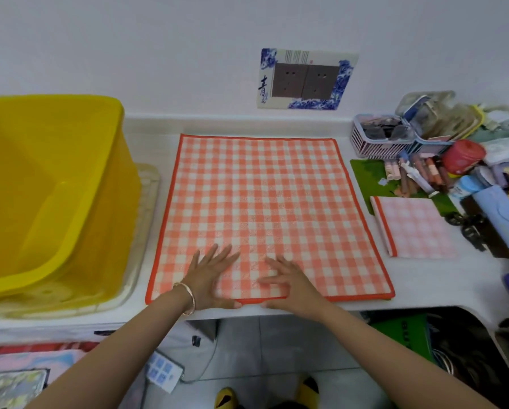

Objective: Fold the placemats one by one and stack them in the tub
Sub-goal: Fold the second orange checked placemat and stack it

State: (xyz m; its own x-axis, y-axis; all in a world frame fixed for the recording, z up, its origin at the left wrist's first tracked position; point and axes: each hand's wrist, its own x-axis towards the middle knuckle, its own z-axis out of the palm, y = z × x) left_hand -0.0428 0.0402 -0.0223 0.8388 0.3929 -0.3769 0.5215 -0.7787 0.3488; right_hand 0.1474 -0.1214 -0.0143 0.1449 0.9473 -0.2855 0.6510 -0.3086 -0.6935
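Open placemat: an orange-and-white checked placemat (pixel 262 208) with an orange border lies spread flat in the middle of the counter (pixel 424 278), its near edge along the counter's near edge.
Left hand: the left hand (pixel 210 278) lies flat on the mat's near part, fingers straight and spread, gripping nothing; a bracelet (pixel 186 296) sits on the wrist.
Right hand: the right hand (pixel 291 286) rests just beside it on the mat, fingers spread and only slightly bent, thumb at the near edge, holding nothing.
Folded placemat: a paler checked placemat (pixel 415 228) lies folded small on the counter to the right, apart from the open one.
Tub: the yellow tub (pixel 70 172) stands at the left; the part of its inside that shows holds no placemat.
Progress: early, by my reading. One mat looks folded but not stacked, and this one has no fold yet.
Left to do: fold this mat, then move both into the tub.
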